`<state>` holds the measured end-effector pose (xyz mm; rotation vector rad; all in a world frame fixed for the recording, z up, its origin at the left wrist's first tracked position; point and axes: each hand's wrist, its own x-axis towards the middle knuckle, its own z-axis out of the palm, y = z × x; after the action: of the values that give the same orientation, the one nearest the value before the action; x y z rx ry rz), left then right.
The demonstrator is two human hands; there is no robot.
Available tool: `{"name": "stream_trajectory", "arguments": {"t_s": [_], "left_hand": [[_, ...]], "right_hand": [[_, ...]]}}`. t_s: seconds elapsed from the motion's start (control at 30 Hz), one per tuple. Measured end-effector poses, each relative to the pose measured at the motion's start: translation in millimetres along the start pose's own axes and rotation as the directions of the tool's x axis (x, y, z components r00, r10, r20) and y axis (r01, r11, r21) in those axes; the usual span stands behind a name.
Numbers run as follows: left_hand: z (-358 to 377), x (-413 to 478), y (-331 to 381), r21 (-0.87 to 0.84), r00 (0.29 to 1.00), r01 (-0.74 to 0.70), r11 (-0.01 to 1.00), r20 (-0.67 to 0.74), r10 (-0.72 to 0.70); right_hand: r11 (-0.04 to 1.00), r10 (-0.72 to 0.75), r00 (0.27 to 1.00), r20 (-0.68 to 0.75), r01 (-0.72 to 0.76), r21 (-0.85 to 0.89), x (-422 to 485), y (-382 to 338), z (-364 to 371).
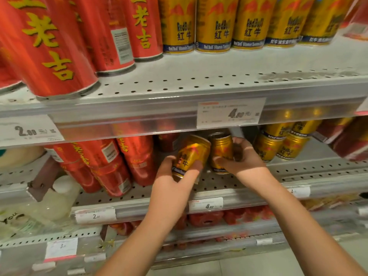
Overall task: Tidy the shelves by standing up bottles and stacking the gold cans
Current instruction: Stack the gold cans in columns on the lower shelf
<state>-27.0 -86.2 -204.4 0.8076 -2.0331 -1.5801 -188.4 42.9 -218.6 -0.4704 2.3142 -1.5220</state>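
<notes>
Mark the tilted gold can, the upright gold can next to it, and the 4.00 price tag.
tilted gold can (189, 154), head view, middle of its label.
upright gold can (221, 148), head view, upper side wall.
4.00 price tag (232, 113), head view, on the printed price.

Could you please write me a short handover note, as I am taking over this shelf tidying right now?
Left hand: grips the tilted gold can, its top leaning towards the other can.
Right hand: grips the upright gold can, its base at the middle shelf.
Done: the stacked gold cans on the right stand two high.
Left: probably set the tilted can on the upright one; bottles are not checked yet.
</notes>
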Motion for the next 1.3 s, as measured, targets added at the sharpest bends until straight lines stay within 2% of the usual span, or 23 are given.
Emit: {"name": "stream_trajectory", "arguments": {"t_s": [0.1, 0.2, 0.27, 0.6, 0.8, 1.0, 1.2, 1.3], "left_hand": [[17, 2, 11, -0.232, 0.999, -0.044, 0.972, -0.030, 0.038], [36, 10, 18, -0.365, 0.994, -0.102, 0.925, -0.084, 0.076], [45, 18, 20, -0.388, 0.988, -0.135, 0.912, -0.118, 0.096], [55, 41, 30, -0.290, 0.961, -0.259, 0.921, -0.170, 0.216], [72, 46, 31, -0.163, 0.971, -0.238, 0.957, -0.015, 0.239], [79, 52, 32, -0.004, 0.974, -0.220, 0.975, 0.053, 0.220], [76, 58, 20, 0.211, 0.973, -0.188, 0.959, 0.175, 0.152], [80, 60, 12, 0.236, 0.972, -0.190, 0.953, 0.179, 0.150]], "right_hand": [[0.998, -0.055, 0.998, 0.027, 0.054, 0.039, -3, 10, 1], [0.998, -0.066, 0.997, 0.040, 0.066, 0.017, -2, 20, 1], [0.998, -0.051, 0.998, 0.049, 0.050, 0.025, -3, 24, 0], [0.989, -0.109, 0.993, 0.047, 0.113, -0.092, -6, 22, -7], [0.978, -0.128, 0.988, 0.090, 0.141, -0.157, -7, 18, -9], [0.965, -0.113, 0.985, 0.129, 0.139, -0.220, -2, 15, -16], [0.956, -0.118, 0.992, 0.051, 0.128, -0.264, 3, 17, -17], [0.947, -0.095, 0.995, 0.008, 0.093, -0.308, 8, 18, -20]]}}
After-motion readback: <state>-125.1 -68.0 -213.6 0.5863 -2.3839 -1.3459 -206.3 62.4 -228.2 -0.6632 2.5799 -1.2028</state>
